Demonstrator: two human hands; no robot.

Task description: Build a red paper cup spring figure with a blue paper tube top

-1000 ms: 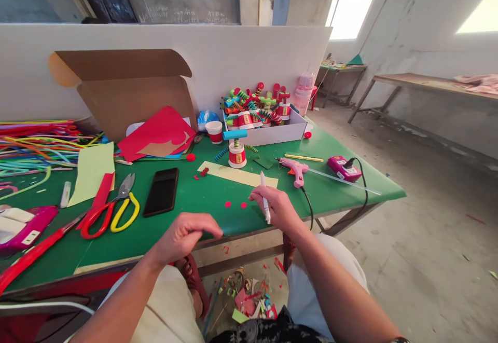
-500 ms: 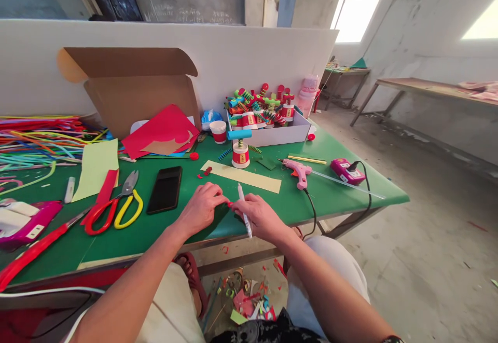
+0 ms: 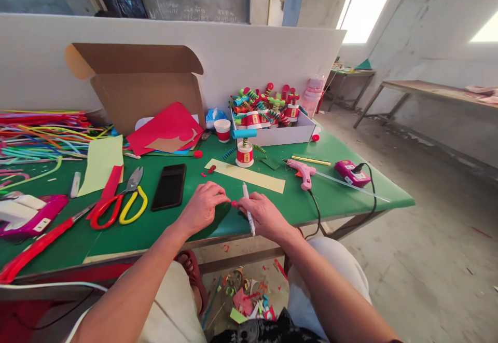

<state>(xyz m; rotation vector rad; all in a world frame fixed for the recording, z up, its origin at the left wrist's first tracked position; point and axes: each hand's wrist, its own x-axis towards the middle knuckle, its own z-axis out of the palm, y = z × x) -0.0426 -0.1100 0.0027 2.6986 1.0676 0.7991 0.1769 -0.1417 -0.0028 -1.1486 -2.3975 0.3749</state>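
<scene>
My left hand point(image 3: 203, 206) rests on the green table point(image 3: 171, 223) near its front edge, fingers curled and pinched toward a small red paper dot point(image 3: 234, 203). My right hand point(image 3: 263, 215) lies right beside it, closed round a white pen point(image 3: 248, 208) that points away from me, with its fingertips at the same red dot. A yellow paper strip point(image 3: 249, 176) lies just beyond both hands. Behind the strip stands a red-and-white paper cup figure point(image 3: 244, 152) with a blue tube on top.
A black phone point(image 3: 169, 186), red and yellow scissors point(image 3: 116, 204), a pink glue gun point(image 3: 304, 171) with its cord, a white box of finished cup figures point(image 3: 272, 120), an open cardboard box point(image 3: 143, 83), red paper and pipe cleaners point(image 3: 39, 135) lie on the table. Scraps litter the floor.
My left hand rose from below the table edge onto the table. My right hand with the pen moved left to meet it at the red dot. Since half a second ago, almost nothing moved.
</scene>
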